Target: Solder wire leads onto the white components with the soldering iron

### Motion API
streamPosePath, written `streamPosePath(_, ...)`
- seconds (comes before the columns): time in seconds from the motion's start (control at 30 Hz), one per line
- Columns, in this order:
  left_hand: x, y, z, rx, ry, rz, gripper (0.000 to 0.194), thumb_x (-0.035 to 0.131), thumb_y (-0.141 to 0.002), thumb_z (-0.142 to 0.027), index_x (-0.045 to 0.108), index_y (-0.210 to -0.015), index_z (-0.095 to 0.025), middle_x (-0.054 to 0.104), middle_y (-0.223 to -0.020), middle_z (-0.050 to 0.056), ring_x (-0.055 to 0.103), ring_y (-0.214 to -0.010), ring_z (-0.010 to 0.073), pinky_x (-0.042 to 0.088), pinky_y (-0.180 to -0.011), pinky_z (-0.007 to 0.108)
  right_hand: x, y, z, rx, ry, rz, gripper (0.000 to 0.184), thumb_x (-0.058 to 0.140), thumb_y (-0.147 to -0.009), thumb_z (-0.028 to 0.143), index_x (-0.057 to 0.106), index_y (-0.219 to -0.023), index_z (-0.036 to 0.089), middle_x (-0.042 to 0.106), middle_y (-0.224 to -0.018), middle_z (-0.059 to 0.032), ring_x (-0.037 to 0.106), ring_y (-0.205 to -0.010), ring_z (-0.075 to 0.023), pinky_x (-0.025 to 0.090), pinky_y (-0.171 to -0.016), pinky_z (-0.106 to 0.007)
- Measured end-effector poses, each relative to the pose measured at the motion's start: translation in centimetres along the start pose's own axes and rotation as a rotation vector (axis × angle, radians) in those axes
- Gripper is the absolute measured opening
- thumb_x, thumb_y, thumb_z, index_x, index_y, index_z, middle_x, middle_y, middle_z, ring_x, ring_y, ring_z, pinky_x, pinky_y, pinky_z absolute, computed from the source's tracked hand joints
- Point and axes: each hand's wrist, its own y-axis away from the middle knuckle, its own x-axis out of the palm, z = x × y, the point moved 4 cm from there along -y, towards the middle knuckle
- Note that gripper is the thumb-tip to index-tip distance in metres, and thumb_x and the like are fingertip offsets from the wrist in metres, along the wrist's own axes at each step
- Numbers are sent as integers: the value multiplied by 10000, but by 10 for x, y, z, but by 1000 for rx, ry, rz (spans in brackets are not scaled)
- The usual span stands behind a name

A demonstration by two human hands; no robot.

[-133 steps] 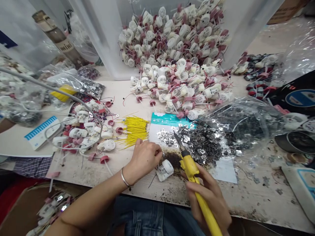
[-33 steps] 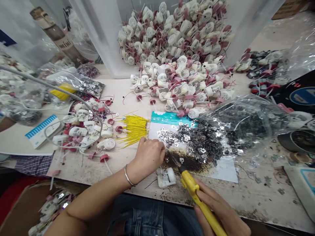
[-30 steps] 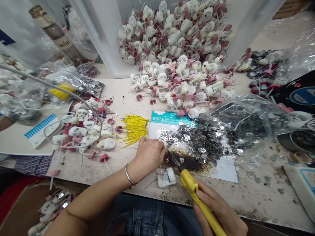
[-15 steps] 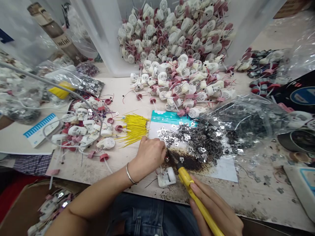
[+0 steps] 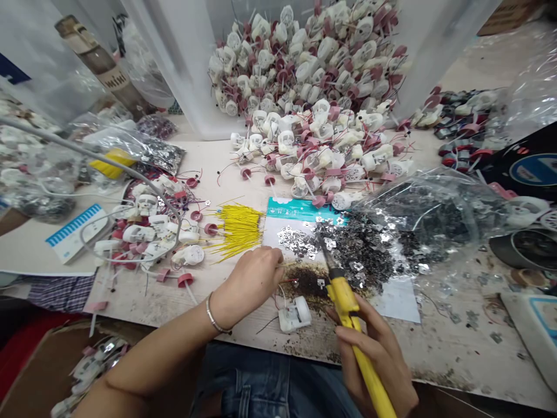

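My right hand is wrapped round the yellow handle of a soldering iron. Its dark tip reaches the loose metal pieces on the sheet. My left hand is closed in a pinch left of the scorched patch; a thin wire shows at its fingertips, though the grip itself is largely hidden. Just below lies a white plastic motor housing, its red and white wires running up toward that hand. Beyond the left hand lies a bundle of yellow wires. Small silvery metal plates and a dark heap of them cover the sheet.
Behind stands a translucent bin of white and pink motor parts, with more piled before it. More assemblies lie left, under a looping grey cable. A clear plastic bag and a white device are at right.
The soldering iron's tip has moved up and away from my left hand, over the metal pieces. My left hand has drawn back slightly to the left.
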Motion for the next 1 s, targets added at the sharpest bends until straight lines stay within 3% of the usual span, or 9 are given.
streamPosePath(0.2,3,16,-22,256,522,-133,79,636,-799,-125,711,-786,-144,707,-731,33,630,-667,133,487,-640,229,28,-25,8,-19,-58,-108,221,693,-717,24,529,-715,173,525,-1246,-40,646,-1021,-151,589,-785,-228)
streamPosePath(0.33,0,18,-12,217,842,-335,99,657,-834,-207,737,-831,-150,741,-797,45,667,-697,125,531,-646,213,29,-29,14,7,-124,-74,259,664,-742,15,471,-692,182,507,-1197,-47,652,-1012,-154,603,-772,-245)
streamPosePath(0.43,-10,24,1,254,682,-482,142,606,-881,-223,729,-915,-162,731,-799,44,656,-687,118,530,-639,218,30,-22,19,-102,-13,27,197,684,-748,60,527,-749,179,483,-1229,-72,657,-996,-172,610,-747,-256)
streamPosePath(0.53,-21,38,8,427,335,-560,185,523,-926,-189,696,-992,-181,707,-841,57,633,-759,138,517,-684,262,33,-16,15,-125,85,59,152,651,-773,54,559,-775,176,484,-1248,-78,633,-1017,-151,593,-710,-199)
streamPosePath(0.67,-13,60,6,695,6,-403,264,458,-933,-104,615,-1135,-173,692,-795,53,583,-685,145,476,-633,286,28,-21,4,1,110,-145,194,709,-742,89,541,-706,179,536,-1178,-62,624,-1026,-154,579,-778,-233)
streamPosePath(0.77,5,67,-2,782,50,-247,254,451,-940,-112,621,-1123,-158,682,-755,48,576,-642,138,477,-597,264,30,-27,-1,49,152,-241,217,733,-735,117,531,-701,188,573,-1086,-54,621,-1033,-165,572,-800,-261)
streamPosePath(0.83,12,64,-7,720,275,-249,192,493,-932,-151,673,-999,-144,690,-794,66,607,-696,134,505,-642,247,34,-30,-1,14,144,-242,212,729,-736,112,531,-716,188,571,-1069,-51,622,-1026,-163,573,-790,-260)
streamPosePath(0.93,20,49,-3,431,642,-319,181,573,-902,-223,708,-826,-129,705,-791,76,641,-732,135,530,-688,234,39,-31,0,-64,119,-199,200,702,-742,73,537,-744,185,538,-1134,-62,613,-1040,-157,575,-791,-263)
streamPosePath(1.0,26,41,2,267,734,-329,178,610,-879,-245,718,-796,-132,712,-720,53,635,-654,125,527,-632,225,41,-28,1,-83,98,-157,204,718,-729,91,541,-767,185,513,-1179,-76,592,-1091,-186,581,-821,-310)
